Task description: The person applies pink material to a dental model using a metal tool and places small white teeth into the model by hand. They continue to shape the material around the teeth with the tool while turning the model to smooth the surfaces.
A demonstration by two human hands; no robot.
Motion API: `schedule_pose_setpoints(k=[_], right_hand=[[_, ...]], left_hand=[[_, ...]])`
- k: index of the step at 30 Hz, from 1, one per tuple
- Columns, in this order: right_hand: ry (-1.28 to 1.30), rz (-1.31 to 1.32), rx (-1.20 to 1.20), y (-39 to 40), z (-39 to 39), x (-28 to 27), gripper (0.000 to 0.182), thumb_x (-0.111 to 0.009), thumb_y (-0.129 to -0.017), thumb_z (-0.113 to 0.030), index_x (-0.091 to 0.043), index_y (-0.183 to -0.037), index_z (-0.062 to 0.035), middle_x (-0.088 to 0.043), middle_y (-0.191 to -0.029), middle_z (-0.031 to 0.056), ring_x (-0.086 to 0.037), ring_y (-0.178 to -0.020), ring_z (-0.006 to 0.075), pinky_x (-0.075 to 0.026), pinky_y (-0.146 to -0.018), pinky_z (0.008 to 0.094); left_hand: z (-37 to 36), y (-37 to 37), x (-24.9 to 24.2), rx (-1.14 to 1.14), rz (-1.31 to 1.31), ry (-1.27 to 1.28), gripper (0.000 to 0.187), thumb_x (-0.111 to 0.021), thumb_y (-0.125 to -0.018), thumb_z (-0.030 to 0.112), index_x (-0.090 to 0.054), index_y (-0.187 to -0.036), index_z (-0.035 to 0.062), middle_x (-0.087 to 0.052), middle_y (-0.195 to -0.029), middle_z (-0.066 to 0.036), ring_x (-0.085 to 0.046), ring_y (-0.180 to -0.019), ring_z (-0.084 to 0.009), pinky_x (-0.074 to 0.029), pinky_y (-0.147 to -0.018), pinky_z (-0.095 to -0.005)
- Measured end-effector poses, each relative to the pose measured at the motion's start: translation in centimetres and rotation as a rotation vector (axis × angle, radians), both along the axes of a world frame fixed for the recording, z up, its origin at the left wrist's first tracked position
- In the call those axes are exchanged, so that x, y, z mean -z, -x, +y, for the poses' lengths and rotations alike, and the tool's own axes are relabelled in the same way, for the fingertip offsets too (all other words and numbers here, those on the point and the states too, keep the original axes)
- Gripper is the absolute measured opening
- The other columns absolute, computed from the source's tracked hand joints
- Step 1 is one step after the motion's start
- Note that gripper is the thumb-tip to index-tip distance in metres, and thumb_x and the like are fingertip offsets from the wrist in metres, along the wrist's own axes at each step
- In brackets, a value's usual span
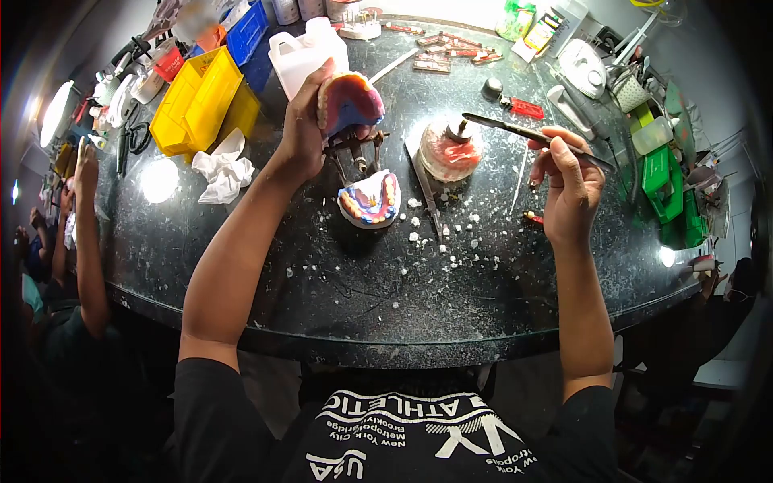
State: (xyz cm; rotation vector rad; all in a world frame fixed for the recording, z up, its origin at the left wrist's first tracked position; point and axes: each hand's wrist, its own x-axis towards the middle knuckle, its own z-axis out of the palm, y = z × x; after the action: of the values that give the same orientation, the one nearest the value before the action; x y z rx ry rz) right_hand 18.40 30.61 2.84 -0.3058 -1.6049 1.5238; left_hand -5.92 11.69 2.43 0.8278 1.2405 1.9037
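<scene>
My left hand (pixel 304 129) is closed around the raised upper half of a dental articulator (pixel 356 153), which carries an upper denture model (pixel 353 102) with teeth along its rim. Below it, the lower denture model (pixel 370 200), with teeth set in coloured wax on a white base, rests on the bench. In my right hand (pixel 568 181) is a slim dark wax knife (pixel 515 129), held like a pen. Its tip is beside the wick of a glass spirit burner (pixel 451 157) containing something pinkish; I cannot make out a flame. A metal knife (pixel 425 189) lies beside the burner.
White crumbs litter the dark bench (pixel 322 298). Crumpled tissue (pixel 224 169), a yellow bin (pixel 193 105) and a white jug (pixel 310 56) stand left. Red wax strips (pixel 455 44) lie at the back; green bins (pixel 664 185) are right. Another person's arm (pixel 88 241) is at far left.
</scene>
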Motion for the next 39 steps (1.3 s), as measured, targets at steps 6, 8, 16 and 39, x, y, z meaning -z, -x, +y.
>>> schedule_pose_setpoints(k=[6, 8, 16, 39], right_hand=[[0.001, 0.003, -0.017, -0.1, 0.2, 0.1, 0.018, -0.057, -0.091, -0.011, -0.064, -0.101, 0.0019, -0.069, -0.084, 0.0130, -0.057, -0.060, 0.0103, -0.044, -0.056, 0.0230], [0.004, -0.004, -0.016, -0.1, 0.2, 0.0, 0.018, -0.057, -0.091, -0.011, -0.064, -0.102, 0.0019, -0.069, -0.085, 0.0134, -0.057, -0.060, 0.0104, -0.044, -0.057, 0.0229], [0.015, 0.020, -0.009, -0.2, 0.1, -0.1, 0.018, -0.056, -0.091, -0.010, -0.064, -0.103, 0.0014, -0.069, -0.085, 0.0135, -0.057, -0.060, 0.0103, -0.045, -0.058, 0.0231], [-0.419, -0.181, -0.246, 1.3, -5.8, 0.6, 0.014, -0.068, -0.084, -0.004, -0.067, -0.097, 0.0005, -0.067, -0.080, 0.0046, -0.059, -0.071, 0.0061, -0.045, -0.062, 0.0211]], left_hand=[[-0.3, 0.1, 0.0, 0.008, 0.011, 0.019, 0.055, -0.030, -0.098, 0.046, -0.062, -0.089, 0.0024, -0.063, -0.075, -0.010, -0.058, -0.062, -0.0188, -0.047, -0.064, -0.0294], [-0.3, 0.1, 0.0, 0.005, 0.016, 0.026, 0.057, -0.027, -0.099, 0.045, -0.063, -0.088, 0.0016, -0.063, -0.075, -0.010, -0.058, -0.063, -0.0177, -0.047, -0.066, -0.0289], [0.2, -0.3, -0.7, -0.220, 0.092, 0.036, 0.049, -0.037, -0.098, 0.047, -0.061, -0.096, 0.0052, -0.061, -0.075, -0.006, -0.056, -0.060, -0.0142, -0.048, -0.060, -0.0274], [-0.3, -3.2, -5.1, -0.342, 0.789, 0.342, 0.066, -0.035, -0.096, 0.058, -0.064, -0.072, 0.0042, -0.051, -0.055, 0.000, -0.049, -0.053, -0.0068, -0.037, -0.054, -0.0231]])
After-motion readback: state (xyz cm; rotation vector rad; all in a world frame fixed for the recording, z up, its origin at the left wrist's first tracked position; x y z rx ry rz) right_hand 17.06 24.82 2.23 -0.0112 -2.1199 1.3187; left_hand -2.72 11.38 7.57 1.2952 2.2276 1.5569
